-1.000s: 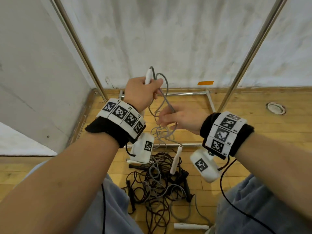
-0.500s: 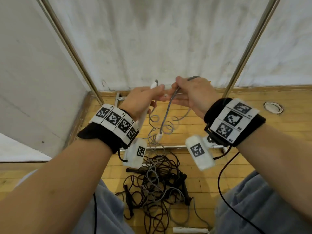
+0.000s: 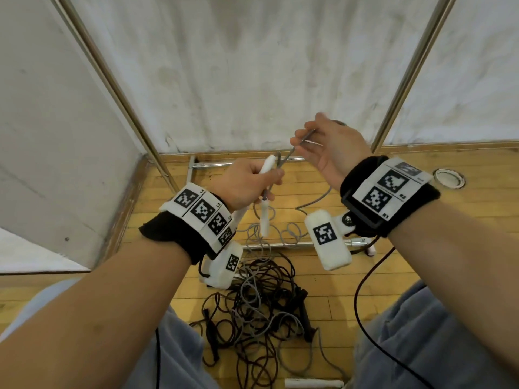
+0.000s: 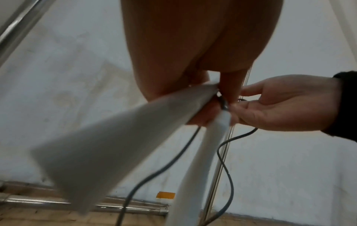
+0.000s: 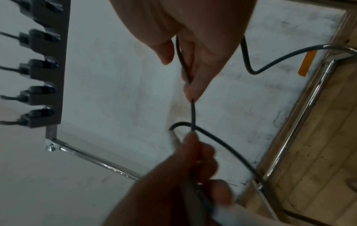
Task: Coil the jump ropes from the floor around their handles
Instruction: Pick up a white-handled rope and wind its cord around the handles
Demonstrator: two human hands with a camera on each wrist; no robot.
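the left hand (image 3: 244,182) was curled tight round 2 white handles (image 3: 266,168) of a grey jump rope (image 3: 314,202), up in the air over the wooden floor (image 3: 421,265). the right hand (image 3: 334,148) pinched the grey cord between thumb and fingers (image 5: 193,90), just beside the top of the handles, and the rest of the cord hung down in loops to the floor. a messy pile of dark and grey ropes (image 3: 258,310) lay on the floor between the person's knees, near a metal bar (image 3: 280,245), and 1 more white handle (image 3: 313,383) lay at the near edge of the floor.
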